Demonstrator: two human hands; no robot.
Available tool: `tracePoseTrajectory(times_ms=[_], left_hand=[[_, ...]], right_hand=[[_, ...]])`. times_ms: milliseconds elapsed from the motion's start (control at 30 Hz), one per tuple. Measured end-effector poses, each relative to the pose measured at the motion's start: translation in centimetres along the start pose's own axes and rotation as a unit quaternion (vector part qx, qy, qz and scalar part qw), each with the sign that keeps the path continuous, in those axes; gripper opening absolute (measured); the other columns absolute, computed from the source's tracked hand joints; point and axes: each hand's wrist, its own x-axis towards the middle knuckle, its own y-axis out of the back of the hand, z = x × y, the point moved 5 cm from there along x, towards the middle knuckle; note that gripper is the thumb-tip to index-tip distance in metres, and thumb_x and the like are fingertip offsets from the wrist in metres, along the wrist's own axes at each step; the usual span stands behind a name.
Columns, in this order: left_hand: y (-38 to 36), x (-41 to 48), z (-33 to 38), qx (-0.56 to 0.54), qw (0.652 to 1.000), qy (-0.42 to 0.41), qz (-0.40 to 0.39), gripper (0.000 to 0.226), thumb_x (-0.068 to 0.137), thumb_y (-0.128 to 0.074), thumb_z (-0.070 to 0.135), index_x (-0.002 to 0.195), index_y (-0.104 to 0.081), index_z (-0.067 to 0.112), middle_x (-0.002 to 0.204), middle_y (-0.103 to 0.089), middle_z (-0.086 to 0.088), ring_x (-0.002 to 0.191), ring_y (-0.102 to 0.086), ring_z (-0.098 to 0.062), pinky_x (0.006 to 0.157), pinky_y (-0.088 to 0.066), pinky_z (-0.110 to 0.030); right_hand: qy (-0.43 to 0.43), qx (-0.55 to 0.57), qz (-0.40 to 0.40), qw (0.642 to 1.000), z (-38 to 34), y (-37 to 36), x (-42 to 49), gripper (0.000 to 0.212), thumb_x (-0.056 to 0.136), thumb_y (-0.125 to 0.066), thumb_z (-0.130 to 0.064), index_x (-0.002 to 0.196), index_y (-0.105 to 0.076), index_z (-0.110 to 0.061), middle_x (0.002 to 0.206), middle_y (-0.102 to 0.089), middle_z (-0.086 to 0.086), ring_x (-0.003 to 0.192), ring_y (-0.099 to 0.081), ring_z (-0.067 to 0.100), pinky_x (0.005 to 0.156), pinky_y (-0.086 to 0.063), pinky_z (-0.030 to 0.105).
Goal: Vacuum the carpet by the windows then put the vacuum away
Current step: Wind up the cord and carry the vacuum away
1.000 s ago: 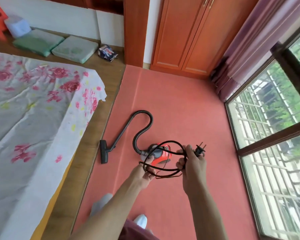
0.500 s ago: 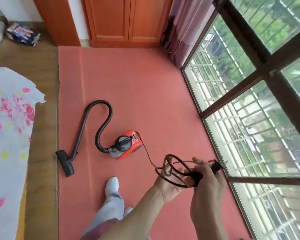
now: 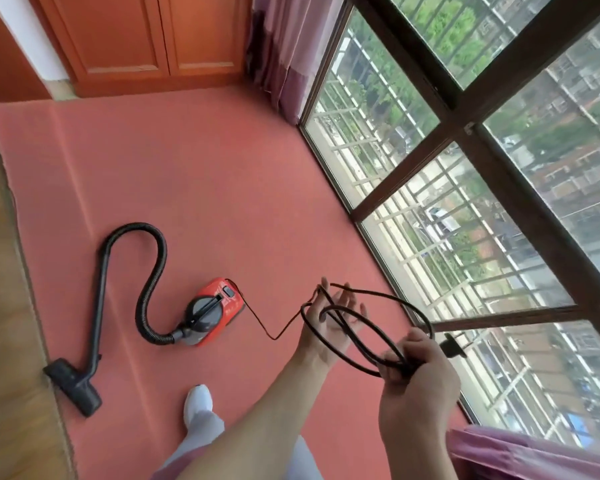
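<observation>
A small red and black vacuum [image 3: 215, 311] sits on the red carpet [image 3: 194, 174]. Its black hose [image 3: 153, 268] curls left to a wand and floor nozzle [image 3: 73, 386] at the carpet's left edge. A thin black power cord [image 3: 357, 323] runs from the vacuum's rear up into loose loops between my hands. My right hand [image 3: 418, 379] is closed around the gathered loops, with the plug [image 3: 452, 345] sticking out to its right. My left hand [image 3: 329, 320] is spread flat inside the loops, fingers apart, with the cord draped over them.
Tall windows [image 3: 465, 188] with dark frames and outer bars line the carpet's right side. Purple curtains hang at the far corner [image 3: 284, 53] and at the bottom right [image 3: 534, 455]. Orange wooden cabinet doors [image 3: 146, 39] stand at the back. My white-socked foot [image 3: 198, 403] is on the carpet.
The view has swung right toward the windows. My hands have moved apart, the cord loops have widened, and my left hand has spread out of its grip.
</observation>
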Motion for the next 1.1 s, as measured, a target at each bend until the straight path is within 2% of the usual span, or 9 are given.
tracePoseTrajectory(times_ms=[100,300,400,567,667,767,833,933,1100], left_hand=[[-0.9,0.9,1.8,0.05,0.996,-0.056,0.037,0.006,0.074,-0.079,0.017,0.072,-0.074,0.019,0.077,-0.071,0.002,0.077,-0.067,-0.015,0.079,-0.056,-0.039],[-3.1,0.8,9.4,0.274,0.927,-0.197,0.161,0.012,0.09,-0.065,-0.002,0.088,-0.057,0.007,0.067,-0.063,-0.009,0.053,-0.067,-0.013,0.053,-0.059,-0.027],[-4.5,-0.7,12.2,0.433,0.836,-0.268,0.205,0.016,0.086,-0.071,0.0,0.09,-0.058,0.008,0.066,-0.057,-0.003,0.044,-0.055,0.001,0.045,-0.048,-0.015],[-4.6,-4.3,13.1,0.554,0.729,-0.294,0.277,0.023,0.077,-0.071,-0.011,0.086,-0.063,0.01,0.063,-0.068,0.009,0.055,-0.06,-0.001,0.062,-0.049,-0.019],[-5.4,-6.5,12.9,0.633,0.648,-0.287,0.312,0.026,0.072,-0.074,-0.005,0.076,-0.065,0.019,0.064,-0.068,0.01,0.063,-0.062,-0.005,0.07,-0.051,-0.023],[-6.0,-8.6,11.9,0.694,0.575,-0.25,0.354,0.023,0.074,-0.075,0.003,0.072,-0.064,0.024,0.066,-0.065,0.01,0.067,-0.06,-0.011,0.069,-0.049,-0.027],[-6.5,-10.2,11.1,0.724,0.529,-0.24,0.371,0.021,0.077,-0.072,0.006,0.082,-0.066,0.026,0.067,-0.065,0.015,0.071,-0.062,-0.007,0.069,-0.047,-0.024],[-6.8,-12.4,10.3,0.728,0.503,-0.25,0.393,0.025,0.081,-0.067,0.01,0.096,-0.068,0.03,0.061,-0.06,0.024,0.073,-0.061,-0.005,0.068,-0.045,-0.017],[-4.5,-16.1,9.9,0.724,0.447,-0.268,0.452,0.006,0.084,-0.06,0.018,0.087,-0.06,0.023,0.075,-0.064,0.003,0.077,-0.06,-0.024,0.074,-0.051,-0.043]], right_hand=[[-0.014,0.011,-0.007,1.0,-0.5,-1.1,2.3,0.021,0.084,-0.042,0.007,0.077,-0.056,-0.007,0.045,-0.045,-0.001,0.032,-0.039,0.01,0.035,-0.033,0.017],[-0.106,0.036,-0.101,0.989,0.9,-4.3,12.6,0.024,0.088,-0.035,0.006,0.074,-0.047,-0.01,0.052,-0.042,0.0,0.036,-0.03,0.01,0.045,-0.029,0.023],[-0.224,-0.012,-0.16,0.961,4.2,-7.8,17.8,0.015,0.064,-0.038,0.006,0.07,-0.043,-0.006,0.052,-0.039,0.002,0.03,-0.024,0.009,0.036,-0.025,0.015],[-0.396,-0.109,-0.272,0.87,10.9,-12.4,22.1,0.036,0.05,-0.062,0.012,0.079,-0.045,-0.001,0.046,-0.035,0.001,0.029,-0.025,0.009,0.029,-0.026,0.02],[-0.472,-0.127,-0.354,0.798,13.7,-14.4,21.6,0.061,0.022,-0.081,0.017,0.077,-0.055,0.006,0.055,-0.033,0.0,0.035,-0.028,0.008,0.031,-0.028,0.02],[-0.512,-0.238,-0.369,0.738,15.7,-14.8,19.5,0.011,0.067,-0.064,0.005,0.073,-0.055,0.005,0.05,-0.045,0.004,0.036,-0.035,0.007,0.033,-0.032,0.016],[-0.527,-0.283,-0.364,0.714,17.1,-14.8,18.7,0.021,0.079,-0.04,0.001,0.063,-0.054,0.002,0.051,-0.053,0.009,0.035,-0.039,0.006,0.035,-0.031,0.014],[-0.557,-0.319,-0.404,0.651,18.0,-15.2,16.3,0.038,0.08,-0.035,0.0,0.051,-0.059,-0.002,0.052,-0.056,0.009,0.035,-0.04,0.005,0.04,-0.026,0.012],[-0.554,-0.404,-0.43,0.588,20.8,-16.0,13.7,0.029,0.081,-0.033,0.007,0.062,-0.044,-0.012,0.055,-0.037,-0.001,0.041,-0.034,0.007,0.037,-0.031,0.016]])
